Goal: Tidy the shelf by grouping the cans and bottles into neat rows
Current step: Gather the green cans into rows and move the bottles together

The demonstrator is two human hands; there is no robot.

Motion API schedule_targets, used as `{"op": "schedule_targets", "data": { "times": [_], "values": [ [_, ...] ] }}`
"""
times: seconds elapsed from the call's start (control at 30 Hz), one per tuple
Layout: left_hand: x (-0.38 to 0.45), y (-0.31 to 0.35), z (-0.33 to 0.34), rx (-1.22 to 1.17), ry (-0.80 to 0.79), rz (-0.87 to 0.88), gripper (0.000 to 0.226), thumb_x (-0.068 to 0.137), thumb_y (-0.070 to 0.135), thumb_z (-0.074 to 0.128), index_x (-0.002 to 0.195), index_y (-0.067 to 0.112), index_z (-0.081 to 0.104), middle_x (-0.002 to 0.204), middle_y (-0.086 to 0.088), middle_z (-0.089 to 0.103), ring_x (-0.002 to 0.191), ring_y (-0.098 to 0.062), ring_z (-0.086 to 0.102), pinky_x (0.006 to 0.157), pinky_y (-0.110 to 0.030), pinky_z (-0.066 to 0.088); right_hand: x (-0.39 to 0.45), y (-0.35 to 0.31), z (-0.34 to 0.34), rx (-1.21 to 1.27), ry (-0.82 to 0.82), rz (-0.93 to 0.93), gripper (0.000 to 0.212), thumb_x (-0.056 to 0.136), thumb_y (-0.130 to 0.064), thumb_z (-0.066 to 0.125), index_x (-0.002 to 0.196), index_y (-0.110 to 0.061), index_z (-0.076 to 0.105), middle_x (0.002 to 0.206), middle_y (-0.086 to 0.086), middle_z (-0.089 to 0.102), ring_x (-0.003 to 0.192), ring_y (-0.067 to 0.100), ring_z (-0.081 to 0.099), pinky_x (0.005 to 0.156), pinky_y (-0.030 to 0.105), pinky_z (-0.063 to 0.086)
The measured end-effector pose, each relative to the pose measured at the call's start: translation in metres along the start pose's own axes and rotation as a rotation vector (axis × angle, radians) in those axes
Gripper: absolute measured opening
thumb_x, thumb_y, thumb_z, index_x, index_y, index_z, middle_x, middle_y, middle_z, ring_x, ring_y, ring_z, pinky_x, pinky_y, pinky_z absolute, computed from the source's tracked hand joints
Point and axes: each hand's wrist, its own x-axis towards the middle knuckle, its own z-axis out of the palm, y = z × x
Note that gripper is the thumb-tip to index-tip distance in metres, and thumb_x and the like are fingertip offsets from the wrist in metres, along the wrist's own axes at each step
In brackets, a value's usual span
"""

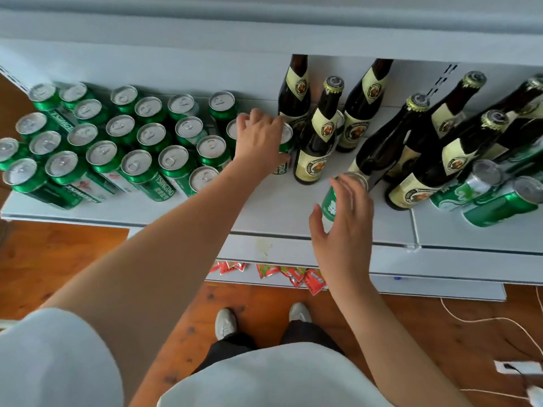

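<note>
Several green cans (136, 164) stand packed in rough rows on the left of the white shelf (273, 210). Several brown bottles (316, 136) with cream labels stand at the middle and right. My left hand (258, 139) reaches over the right end of the can group and grips a green can (287, 136) from above, right next to a bottle. My right hand (343, 221) is at another green can (330, 199) near the shelf's front. Its fingers are spread loosely round this can, and the thumb stands a little apart from it.
More green cans (499, 205) sit at the far right in front of the bottles. Red packets (293, 274) lie on a lower shelf. Below are a wooden floor, my shoes and a white cable (484, 318).
</note>
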Motion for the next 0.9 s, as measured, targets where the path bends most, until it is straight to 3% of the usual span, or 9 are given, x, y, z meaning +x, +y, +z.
{"op": "schedule_targets", "data": {
  "times": [0.1,0.2,0.33,0.43,0.53,0.6,0.67,0.83,0.9],
  "values": [
    [-0.004,-0.007,-0.005,-0.087,-0.01,-0.01,0.068,0.072,0.057,0.077,0.122,0.016,0.058,0.118,-0.006,0.058,0.118,-0.03,0.049,0.101,-0.041,0.033,-0.008,0.0,0.001,0.043,-0.024,-0.04,0.035,0.095,-0.017,0.056,0.128,-0.006,0.057,0.135,0.011,0.049,0.127,0.024,0.047,0.096,0.039,0.052],
    [-0.017,-0.017,-0.027,-0.368,-0.014,-0.06,0.071,0.068,0.052,0.083,0.127,0.022,0.059,0.12,-0.002,0.058,0.108,-0.022,0.057,0.09,-0.037,0.047,-0.004,-0.007,0.005,0.091,-0.067,-0.066,0.034,0.095,-0.017,0.055,0.128,-0.008,0.058,0.133,0.009,0.051,0.123,0.021,0.051,0.093,0.034,0.053],
    [-0.032,-0.048,-0.077,-0.56,0.111,-0.127,0.07,0.068,0.052,0.084,0.127,0.022,0.06,0.123,0.004,0.062,0.105,-0.01,0.059,0.095,-0.029,0.049,0.025,-0.028,0.017,0.211,-0.082,-0.071,0.033,0.095,-0.014,0.054,0.127,-0.007,0.055,0.128,0.009,0.052,0.111,0.022,0.056,0.089,0.023,0.046],
    [-0.041,-0.088,-0.106,-0.587,0.218,-0.263,0.067,0.066,0.056,0.082,0.123,0.024,0.063,0.12,0.011,0.065,0.104,-0.008,0.064,0.093,-0.026,0.052,0.058,-0.043,0.044,0.193,-0.17,-0.093,0.043,0.093,-0.017,0.058,0.134,-0.006,0.049,0.127,0.013,0.052,0.104,0.026,0.06,0.082,0.03,0.049],
    [-0.055,-0.119,-0.118,-0.555,0.306,-0.398,0.07,0.063,0.065,0.078,0.119,0.024,0.066,0.116,0.012,0.067,0.102,-0.006,0.065,0.09,-0.026,0.054,0.085,-0.058,0.084,0.018,-0.404,-0.062,0.062,0.091,-0.032,0.063,0.141,-0.005,0.039,0.126,0.018,0.054,0.106,0.032,0.06,0.077,0.038,0.049],
    [-0.068,-0.125,-0.119,-0.568,0.345,-0.441,0.068,0.064,0.06,0.081,0.12,0.025,0.062,0.119,0.012,0.065,0.106,-0.009,0.065,0.091,-0.028,0.054,0.098,-0.062,0.109,-0.092,-0.486,0.032,0.063,0.088,-0.046,0.065,0.13,-0.002,0.047,0.113,0.018,0.062,0.101,0.034,0.062,0.066,0.035,0.043],
    [-0.081,-0.125,-0.115,-0.586,0.373,-0.447,0.071,0.062,0.06,0.08,0.122,0.026,0.061,0.121,0.01,0.065,0.106,-0.01,0.065,0.092,-0.033,0.055,0.108,-0.061,0.127,-0.051,-0.499,0.115,0.05,0.087,-0.048,0.066,0.106,-0.003,0.06,0.098,0.017,0.066,0.092,0.035,0.064,0.061,0.032,0.037],
    [-0.116,-0.102,-0.094,-0.674,0.403,-0.442,0.069,0.066,0.045,0.086,0.126,0.023,0.062,0.12,0.011,0.06,0.105,-0.008,0.062,0.093,-0.028,0.053,0.133,-0.048,0.158,0.064,-0.52,0.208,0.037,0.09,-0.036,0.066,0.093,0.001,0.065,0.094,0.021,0.065,0.085,0.035,0.062,0.062,0.03,0.032],
    [-0.124,-0.082,-0.087,-0.688,0.411,-0.393,0.067,0.067,0.04,0.087,0.126,0.021,0.062,0.117,0.01,0.058,0.104,-0.006,0.059,0.093,-0.022,0.05,0.14,-0.047,0.152,0.1,-0.539,0.232,0.023,0.092,-0.02,0.059,0.086,0.002,0.064,0.087,0.024,0.063,0.08,0.036,0.06,0.061,0.03,0.029]
  ]
}}
